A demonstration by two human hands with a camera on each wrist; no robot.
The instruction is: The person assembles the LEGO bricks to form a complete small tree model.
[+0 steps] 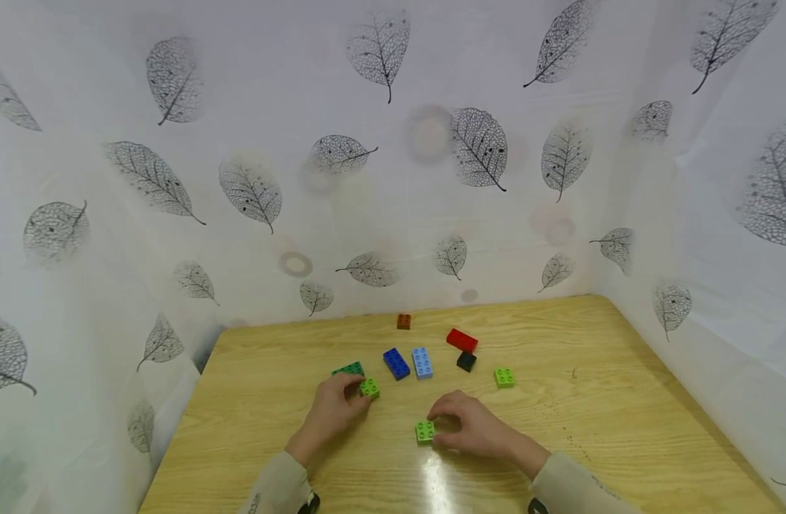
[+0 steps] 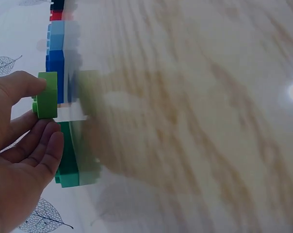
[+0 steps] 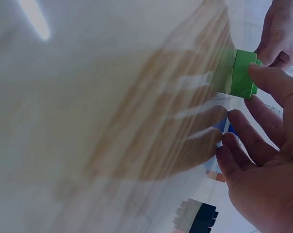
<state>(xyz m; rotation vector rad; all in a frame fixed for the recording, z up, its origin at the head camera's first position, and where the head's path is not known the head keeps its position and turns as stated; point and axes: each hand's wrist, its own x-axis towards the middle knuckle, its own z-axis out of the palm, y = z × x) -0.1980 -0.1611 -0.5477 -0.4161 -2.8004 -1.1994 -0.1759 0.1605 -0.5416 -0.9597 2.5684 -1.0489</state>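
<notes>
My left hand (image 1: 337, 405) pinches a light green brick (image 2: 48, 95) between thumb and finger. In the left wrist view a gap shows between that brick and its reflection in the tabletop. Just behind it lies a dark green brick (image 1: 349, 368), partly hidden by the hand. Nearer the front, my right hand (image 1: 472, 426) has thumb and index finger at opposite sides of a second light green brick (image 3: 243, 74), which sits on the table, studs up. The other fingers of the right hand are bent loosely beside it.
On the wooden table (image 1: 251, 428) beyond the hands lie a dark blue brick (image 1: 396, 364), a light blue brick (image 1: 422, 363), a red brick (image 1: 462, 340), a black brick (image 1: 466, 361), an orange-brown brick (image 1: 403, 321) and another light green brick (image 1: 505, 378). A leaf-patterned curtain (image 1: 393, 200) encloses the table.
</notes>
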